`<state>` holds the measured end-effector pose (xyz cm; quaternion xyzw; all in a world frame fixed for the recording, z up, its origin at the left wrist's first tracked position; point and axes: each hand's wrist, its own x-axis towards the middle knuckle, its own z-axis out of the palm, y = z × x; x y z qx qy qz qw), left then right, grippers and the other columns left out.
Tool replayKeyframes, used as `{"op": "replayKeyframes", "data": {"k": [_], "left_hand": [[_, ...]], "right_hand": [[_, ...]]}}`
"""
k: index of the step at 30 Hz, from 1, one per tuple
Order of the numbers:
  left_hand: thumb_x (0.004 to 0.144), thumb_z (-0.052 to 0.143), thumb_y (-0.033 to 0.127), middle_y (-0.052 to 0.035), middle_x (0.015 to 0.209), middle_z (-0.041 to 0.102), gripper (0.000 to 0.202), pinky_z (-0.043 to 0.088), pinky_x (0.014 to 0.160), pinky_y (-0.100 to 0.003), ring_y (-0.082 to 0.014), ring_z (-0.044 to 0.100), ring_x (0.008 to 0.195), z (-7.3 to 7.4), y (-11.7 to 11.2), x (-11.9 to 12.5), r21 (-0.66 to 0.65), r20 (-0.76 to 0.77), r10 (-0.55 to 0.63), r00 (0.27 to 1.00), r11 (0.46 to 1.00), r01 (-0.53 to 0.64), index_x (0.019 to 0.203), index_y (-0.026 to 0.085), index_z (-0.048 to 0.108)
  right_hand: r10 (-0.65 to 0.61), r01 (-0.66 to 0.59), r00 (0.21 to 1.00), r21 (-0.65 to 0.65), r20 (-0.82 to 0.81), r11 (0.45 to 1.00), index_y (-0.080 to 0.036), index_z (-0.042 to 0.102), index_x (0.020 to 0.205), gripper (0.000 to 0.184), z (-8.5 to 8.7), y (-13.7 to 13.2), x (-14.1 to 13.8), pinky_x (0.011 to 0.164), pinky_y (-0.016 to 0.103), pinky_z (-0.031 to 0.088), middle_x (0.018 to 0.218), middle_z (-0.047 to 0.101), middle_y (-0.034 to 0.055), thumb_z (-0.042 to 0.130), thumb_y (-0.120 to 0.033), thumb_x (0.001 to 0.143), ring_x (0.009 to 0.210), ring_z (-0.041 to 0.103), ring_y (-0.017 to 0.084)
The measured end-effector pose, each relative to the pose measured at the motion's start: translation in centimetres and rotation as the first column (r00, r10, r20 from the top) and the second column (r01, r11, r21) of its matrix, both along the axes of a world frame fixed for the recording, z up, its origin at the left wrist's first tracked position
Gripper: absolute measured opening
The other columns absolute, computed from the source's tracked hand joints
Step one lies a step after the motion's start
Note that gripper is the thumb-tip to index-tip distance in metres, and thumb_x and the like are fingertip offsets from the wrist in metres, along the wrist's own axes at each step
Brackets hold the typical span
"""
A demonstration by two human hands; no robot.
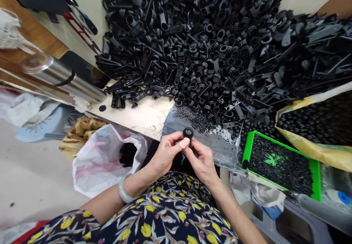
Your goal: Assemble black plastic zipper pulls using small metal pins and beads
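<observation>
Round black plastic part (188, 133) sits pinched between the fingertips of our left hand (166, 154) and right hand (202, 163), above the cream counter (132, 117). Heaped black plastic loop pieces (192, 53) spread across it, beside a green-rimmed tray (286, 149); a white plastic bag (101, 163) lies below its edge.

Bright, even light; strong fisheye bending at edges.

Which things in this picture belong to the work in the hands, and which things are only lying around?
Part of the work:
left hand, right hand, round black plastic piece, heap of black plastic parts, green tray of small black pieces

Just lying about:
red-handled snips, stainless steel flask, white plastic bag
</observation>
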<state>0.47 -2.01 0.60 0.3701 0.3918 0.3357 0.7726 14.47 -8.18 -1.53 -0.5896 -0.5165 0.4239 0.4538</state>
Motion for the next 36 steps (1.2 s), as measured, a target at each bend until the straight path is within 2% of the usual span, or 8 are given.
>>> {"op": "replayKeyframes", "data": {"k": [5,10,16,21,26,28,31,36], "left_hand": [[0.078,0.087,0.042,-0.0074,0.098,0.078,0.035,0.051,0.087,-0.027,-0.0182,0.067,0.091,0.0,0.5,-1.1,-0.138,0.074,-0.158,0.985,0.976,0.167,0.103,0.017,0.083],[0.079,0.087,0.045,-0.0103,0.116,0.079,0.047,0.053,0.088,-0.029,-0.0212,0.069,0.099,-0.2,1.1,-2.6,-0.054,0.020,-0.278,0.961,0.959,0.278,0.117,0.018,0.080],[0.087,0.081,0.043,-0.0128,0.130,0.075,0.038,0.054,0.105,-0.037,-0.0285,0.071,0.117,0.5,1.2,-2.8,0.066,-0.017,-0.406,0.914,0.912,0.406,0.117,0.018,0.080],[0.089,0.080,0.044,-0.0129,0.120,0.080,0.033,0.056,0.103,-0.037,-0.0290,0.074,0.114,0.9,1.5,-2.5,0.180,-0.075,-0.337,0.939,0.921,0.345,0.108,0.017,0.083],[0.089,0.078,0.047,-0.0142,0.115,0.081,0.044,0.060,0.086,-0.033,-0.0266,0.077,0.100,-1.1,2.3,-2.2,0.092,-0.003,-0.364,0.931,0.927,0.362,0.121,0.017,0.078],[0.087,0.080,0.048,-0.0152,0.119,0.080,0.046,0.060,0.082,-0.031,-0.0266,0.077,0.098,-2.0,2.6,-2.0,0.083,0.026,-0.341,0.940,0.938,0.338,0.122,0.017,0.078],[0.084,0.083,0.047,-0.0160,0.125,0.077,0.045,0.060,0.088,-0.034,-0.0286,0.075,0.105,-2.2,2.6,-1.7,0.101,0.064,-0.345,0.937,0.936,0.337,0.117,0.016,0.080],[0.089,0.079,0.040,-0.0149,0.130,0.076,0.030,0.053,0.109,-0.043,-0.0304,0.071,0.119,-0.9,1.8,-1.5,0.119,0.073,-0.260,0.963,0.961,0.250,0.110,0.017,0.082]], "right_hand": [[0.058,-0.058,0.998,0.041,0.005,0.997,-0.018,0.071,0.087,0.023,0.2,-0.5,0.6,0.076,0.028,0.049,0.091,0.070,0.0041,0.064,-0.035,0.101,0.082,0.063,0.017],[0.157,-0.161,0.982,0.028,0.105,0.987,-0.020,0.071,0.087,0.021,0.4,-0.7,1.5,0.069,0.026,0.046,0.083,0.070,0.0012,0.064,-0.032,0.102,0.073,0.062,0.014],[0.176,-0.215,0.961,0.176,0.212,0.961,-0.019,0.072,0.091,0.018,0.7,-1.0,0.6,0.071,0.029,0.050,0.092,0.076,0.0063,0.062,-0.029,0.102,0.080,0.069,0.018],[0.128,-0.164,0.972,0.179,0.196,0.970,-0.018,0.070,0.079,0.026,1.7,-0.9,0.1,0.061,0.027,0.043,0.069,0.066,0.0011,0.062,-0.031,0.101,0.061,0.058,0.013],[0.157,-0.159,0.987,-0.098,-0.026,0.982,-0.018,0.070,0.078,0.032,1.9,-0.3,0.3,0.062,0.025,0.046,0.069,0.069,0.0002,0.061,-0.038,0.101,0.061,0.059,0.013],[0.171,-0.174,0.985,-0.122,-0.037,0.977,-0.018,0.071,0.078,0.035,1.8,0.0,0.8,0.063,0.026,0.046,0.071,0.070,0.0006,0.060,-0.041,0.102,0.063,0.060,0.013],[0.182,-0.180,0.982,-0.040,0.051,0.983,-0.019,0.072,0.078,0.036,1.7,0.5,1.4,0.065,0.027,0.046,0.073,0.071,0.0013,0.060,-0.043,0.103,0.067,0.061,0.014],[0.107,-0.152,0.961,0.165,0.256,0.974,-0.018,0.073,0.089,0.026,1.6,0.9,1.6,0.068,0.029,0.048,0.084,0.074,0.0057,0.059,-0.034,0.103,0.070,0.063,0.016]]}}
